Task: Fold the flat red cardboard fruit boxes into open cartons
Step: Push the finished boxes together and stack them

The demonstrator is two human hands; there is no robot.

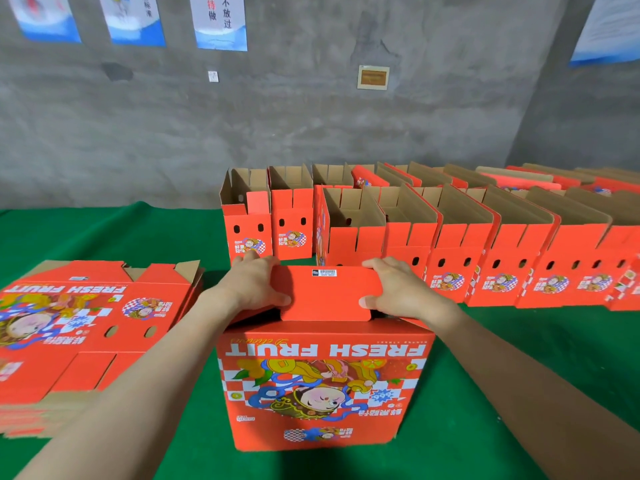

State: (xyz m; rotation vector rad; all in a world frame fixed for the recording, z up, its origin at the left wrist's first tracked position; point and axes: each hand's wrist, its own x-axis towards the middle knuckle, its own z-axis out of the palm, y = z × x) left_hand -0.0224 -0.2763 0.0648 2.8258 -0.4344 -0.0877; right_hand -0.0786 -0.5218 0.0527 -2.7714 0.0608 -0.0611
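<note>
Carton point(322, 386) sits upside down on tabletop point(519, 341) w/ my left hand point(256, 289) & right hand point(394, 289) each gripping an end of its base flap point(329, 296), I reckon to tuck it in square

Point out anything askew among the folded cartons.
One back-row carton lies tipped, its red printed side facing up, while the cartons left of it stand upright with open tops.
</note>
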